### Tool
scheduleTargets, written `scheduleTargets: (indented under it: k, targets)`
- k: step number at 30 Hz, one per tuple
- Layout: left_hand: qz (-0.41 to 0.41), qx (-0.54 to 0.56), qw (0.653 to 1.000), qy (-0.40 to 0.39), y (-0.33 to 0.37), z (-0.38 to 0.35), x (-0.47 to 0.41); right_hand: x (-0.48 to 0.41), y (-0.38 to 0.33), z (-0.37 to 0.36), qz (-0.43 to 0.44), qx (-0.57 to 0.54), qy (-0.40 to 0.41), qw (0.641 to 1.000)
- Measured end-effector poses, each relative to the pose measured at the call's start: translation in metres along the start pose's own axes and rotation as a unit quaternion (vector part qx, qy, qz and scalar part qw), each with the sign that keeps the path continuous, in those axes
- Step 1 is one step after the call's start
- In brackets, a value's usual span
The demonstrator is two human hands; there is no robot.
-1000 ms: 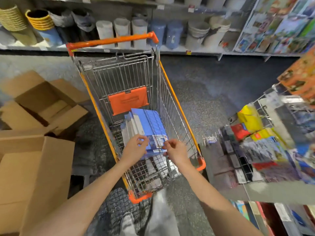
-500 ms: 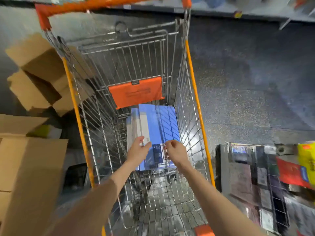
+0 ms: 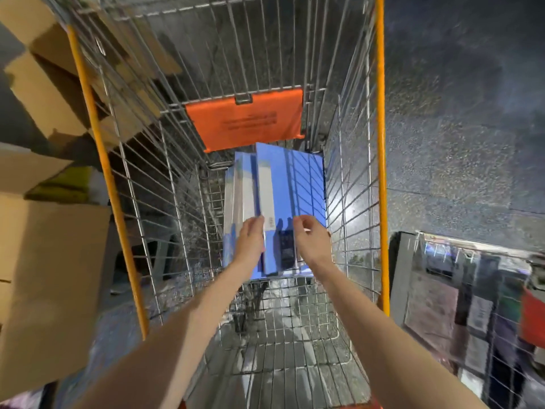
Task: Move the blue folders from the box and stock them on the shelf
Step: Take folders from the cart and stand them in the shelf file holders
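Both my arms reach down into the cart [image 3: 380,143]; left hand [image 3: 250,240] presses flat on the blue folders [image 3: 295,184], right hand [image 3: 312,242] curls onto them.

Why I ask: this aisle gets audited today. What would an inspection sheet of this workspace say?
Surface: wire bottom of the trolley, which carries the folders at its far end.
Job's things: blue folders stacked in the trolley, just below the orange flap.
Clutter: cardboard boxes beside the trolley on the left, some open.
Grips: left hand lies on the stack with its fingers extended. Right hand has its fingers curled at the top folder's near end, but the blur hides whether it pinches.
Cables: nothing seen.
Surroundings: dark speckled floor, and a wire rack of goods on the right.
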State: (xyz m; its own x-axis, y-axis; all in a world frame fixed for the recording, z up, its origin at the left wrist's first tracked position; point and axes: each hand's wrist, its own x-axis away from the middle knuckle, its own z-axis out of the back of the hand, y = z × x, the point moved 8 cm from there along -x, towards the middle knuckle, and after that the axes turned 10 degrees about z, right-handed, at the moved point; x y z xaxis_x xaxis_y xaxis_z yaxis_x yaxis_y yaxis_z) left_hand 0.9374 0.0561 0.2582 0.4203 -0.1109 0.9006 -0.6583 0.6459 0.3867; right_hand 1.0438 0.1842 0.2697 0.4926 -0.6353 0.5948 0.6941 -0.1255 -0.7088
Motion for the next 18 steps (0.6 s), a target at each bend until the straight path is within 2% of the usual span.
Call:
scheduleTargets:
  k: [4, 7, 9, 11, 13, 15, 17, 18]
  targets:
    - [0.048, 0.047, 0.986, -0.153, 0.014, -0.017, 0.007, -0.009, -0.011, -0.001, 0.038, 0.004, 0.017, 0.999]
    - [0.041, 0.02, 0.979, -0.201, 0.023, -0.02, 0.003, -0.011, -0.02, 0.01, 0.067, 0.022, 0.049, 0.996]
    - [-0.009, -0.008, 0.985, -0.17, 0.033, -0.016, 0.004, -0.012, -0.024, 0.013, 0.071, 0.033, 0.04, 0.996]
    - [-0.076, -0.036, 0.995, -0.05, 0.039, 0.003, 0.001, -0.013, -0.025, 0.012, 0.085, 0.019, 0.017, 0.996]
    - [-0.124, -0.111, 0.985, 0.053, 0.036, 0.022, -0.003, -0.015, -0.023, 0.01, 0.097, 0.006, -0.008, 0.995]
    - [-0.081, -0.154, 0.984, 0.043, 0.019, 0.025, -0.012, -0.018, -0.018, 0.011, 0.092, -0.004, -0.016, 0.996]
    - [-0.017, -0.149, 0.989, 0.008, 0.001, 0.021, -0.019, -0.018, -0.018, 0.012, 0.096, -0.011, -0.019, 0.995]
    - [-0.011, -0.138, 0.99, 0.006, -0.001, 0.02, -0.018, -0.017, -0.018, 0.013, 0.101, -0.013, -0.023, 0.995]
